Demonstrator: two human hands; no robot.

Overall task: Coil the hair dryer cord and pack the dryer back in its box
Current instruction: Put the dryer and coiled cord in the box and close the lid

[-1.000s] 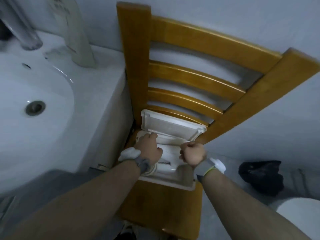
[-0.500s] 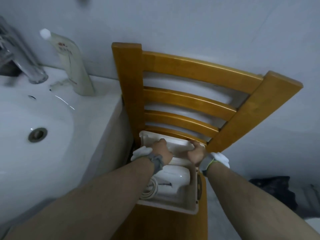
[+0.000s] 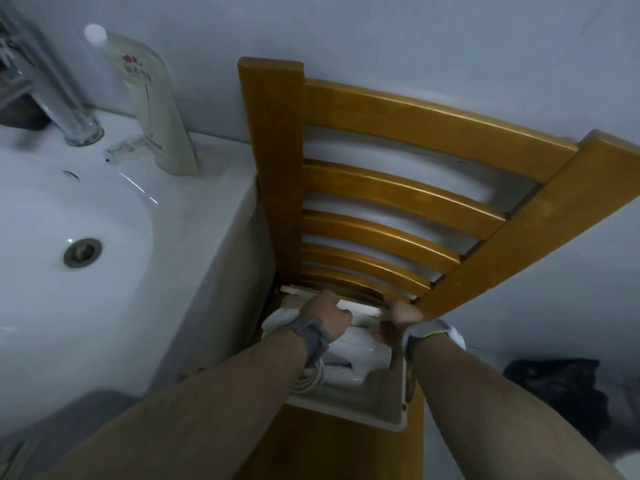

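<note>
Lid (image 3: 360, 309) has been swung from upright, ~1 s ago, to half lowered; closing is judged the last step. Both hands are curled on its rim, left hand (image 3: 325, 315) & right hand (image 3: 403, 315). Dryer (image 3: 356, 358), glossy white plastic, lies in the box (image 3: 388, 415) w/ coiled cord (image 3: 308, 381) at its left edge, box at the chair (image 3: 346, 452) seat's back edge.

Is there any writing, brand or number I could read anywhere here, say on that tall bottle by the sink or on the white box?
Tall pale squeeze bottle with white cap: a red mark and dark characters, too blurred to read.
White plastic box on the wooden chair: no text visible.
White hair dryer: no text visible.
</note>
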